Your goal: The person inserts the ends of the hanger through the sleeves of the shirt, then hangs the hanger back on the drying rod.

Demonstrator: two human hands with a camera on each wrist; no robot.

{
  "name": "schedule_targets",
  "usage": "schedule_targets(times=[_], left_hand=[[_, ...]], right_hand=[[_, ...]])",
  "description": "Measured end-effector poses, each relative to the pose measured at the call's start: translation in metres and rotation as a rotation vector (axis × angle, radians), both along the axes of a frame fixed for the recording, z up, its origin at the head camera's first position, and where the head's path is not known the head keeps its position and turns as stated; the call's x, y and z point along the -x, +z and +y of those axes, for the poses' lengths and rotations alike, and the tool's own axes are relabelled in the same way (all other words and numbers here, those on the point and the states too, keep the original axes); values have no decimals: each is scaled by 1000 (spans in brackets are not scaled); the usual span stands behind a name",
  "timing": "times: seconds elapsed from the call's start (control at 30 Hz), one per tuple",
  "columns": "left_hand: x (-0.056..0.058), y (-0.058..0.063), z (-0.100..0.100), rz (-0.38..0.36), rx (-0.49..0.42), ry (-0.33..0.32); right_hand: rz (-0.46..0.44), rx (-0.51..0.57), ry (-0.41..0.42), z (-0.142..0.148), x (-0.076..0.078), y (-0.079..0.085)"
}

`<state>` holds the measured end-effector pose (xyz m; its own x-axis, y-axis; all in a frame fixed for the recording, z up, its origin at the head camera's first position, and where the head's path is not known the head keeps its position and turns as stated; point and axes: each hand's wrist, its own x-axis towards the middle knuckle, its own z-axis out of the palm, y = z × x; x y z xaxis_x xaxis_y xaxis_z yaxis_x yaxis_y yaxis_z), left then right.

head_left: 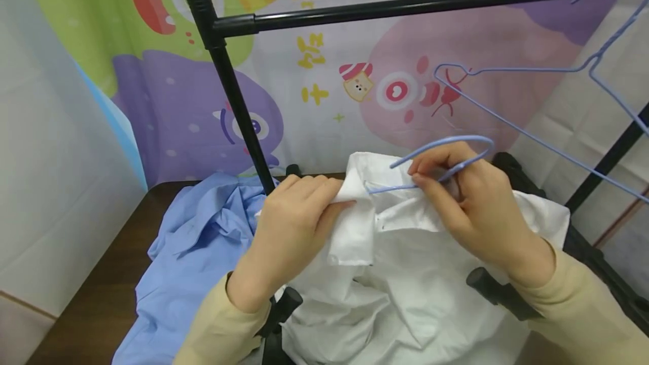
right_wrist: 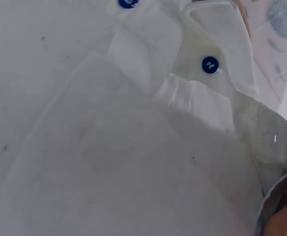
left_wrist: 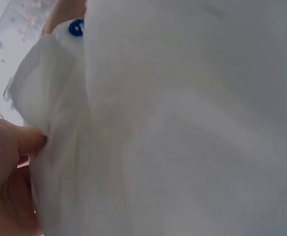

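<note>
A white shirt (head_left: 405, 297) with dark blue buttons (right_wrist: 210, 65) is spread in front of me. My left hand (head_left: 291, 227) pinches the shirt's collar (head_left: 353, 241) between thumb and fingers. The right hand (head_left: 474, 210) holds a light blue wire hanger (head_left: 392, 188) just below its hook, which curves up over the fingers. One arm of that hanger reaches left toward the collar, its end hidden by white cloth. In the left wrist view, the thumb (left_wrist: 32, 140) presses on the cloth's edge. White fabric fills most of both wrist views.
A blue shirt (head_left: 198, 258) lies on the dark brown table (head_left: 91, 286) at left. The black rack's bar (head_left: 385, 9) crosses above, with an upright at left. Another light blue hanger (head_left: 527, 69) hangs at right. Black post ends (head_left: 481, 283) stand near the forearms. A printed curtain (head_left: 314, 123) is behind.
</note>
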<state>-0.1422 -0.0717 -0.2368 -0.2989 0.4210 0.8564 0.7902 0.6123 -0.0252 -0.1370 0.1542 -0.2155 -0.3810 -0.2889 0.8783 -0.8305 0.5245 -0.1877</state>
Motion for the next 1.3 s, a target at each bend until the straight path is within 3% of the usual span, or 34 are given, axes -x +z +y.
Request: schedule_targets(times=[0.17,0.4,0.5,0.67,0.77,0.93,1.13,1.3], left_hand=[[-3,1,10,2,5,-38],[-1,-10,12,-140,-23,-133],[3,-16,13,-150,-57,-141],[9,-22,12,-139,-91,-101],[10,-23,10,-148,-111,-76],[9,-24,8,-146,-126,-81],[8,-27,7,-135,-134,-70],[8,-29,5,-127,-150,-78]], right_hand=[[47,0,60,5,8,-13],[76,-21,9,5,-2,-11],[68,-24,-54,5,-8,-5],[43,46,-87,14,-10,-3],[9,61,-103,18,-9,-5],[-87,-11,-183,20,-8,-7],[-139,-66,-194,19,-1,-12],[-269,-112,-225,22,1,-15]])
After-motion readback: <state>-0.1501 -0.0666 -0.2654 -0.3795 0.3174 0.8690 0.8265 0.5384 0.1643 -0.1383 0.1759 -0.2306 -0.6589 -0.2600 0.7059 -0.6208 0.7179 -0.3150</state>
